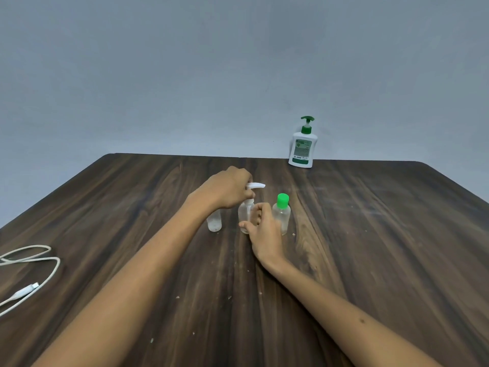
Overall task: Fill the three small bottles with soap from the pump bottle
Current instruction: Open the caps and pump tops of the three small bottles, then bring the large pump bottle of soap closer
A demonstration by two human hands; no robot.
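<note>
**benchnoob:** Head cam, only view I've got. Middle small bottle (pixel 244 217) stands on the bench (pixel 370 234), and my left hand (pixel 229 190) is curled round its white pump top (pixel 255 185), which looks lifted partway out of the neck. Right hand (pixel 262 229) has its fingers wrapped round the body low down. Tips for getting the top off cleanly?

**sudsy_mike:** Judging from that shot, I'd keep the right hand low on the bottle like you have it so it can't tip, and draw the top straight up, not sideways, since the dip tube may drag the light bottle over. The capped one is just beside your right hand, so watch your knuckles. Set the top somewhere you won't knock it.

**benchnoob:** And the count?

**sudsy_mike:** Three small clear bottles: the one you're holding, the green-capped bottle (pixel 281 214) to its right, and the left bottle (pixel 214 221), half hidden behind your wrist, so I can't tell whether it has a cap. All three look about empty. One big soap pump bottle (pixel 303 145), well apart at the far edge by the wall. One white cable (pixel 29 271) far left.
</note>
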